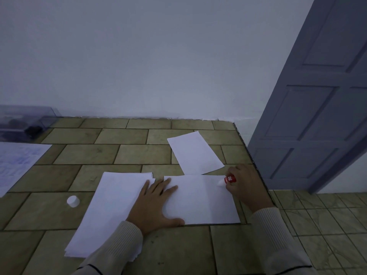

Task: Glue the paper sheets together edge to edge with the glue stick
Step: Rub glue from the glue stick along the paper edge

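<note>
A white paper sheet (204, 201) lies flat on the tiled counter (123, 155) in front of me. My left hand (156, 203) presses flat on its left part, fingers spread and straight. My right hand (244, 185) grips a red glue stick (228, 180), whose white tip touches the sheet near its far right corner. A second white sheet (195, 152) lies tilted just behind, its near edge close to the first sheet's far edge. A stack of white sheets (111, 207) sits to the left, partly under my left forearm.
The white glue cap (73, 201) stands on the counter left of the stack. A printed paper (17, 163) lies at the far left, with a clear plastic box (25, 124) behind it. The counter's right edge (256, 165) drops to a tiled floor; a grey door (317, 108) stands beyond.
</note>
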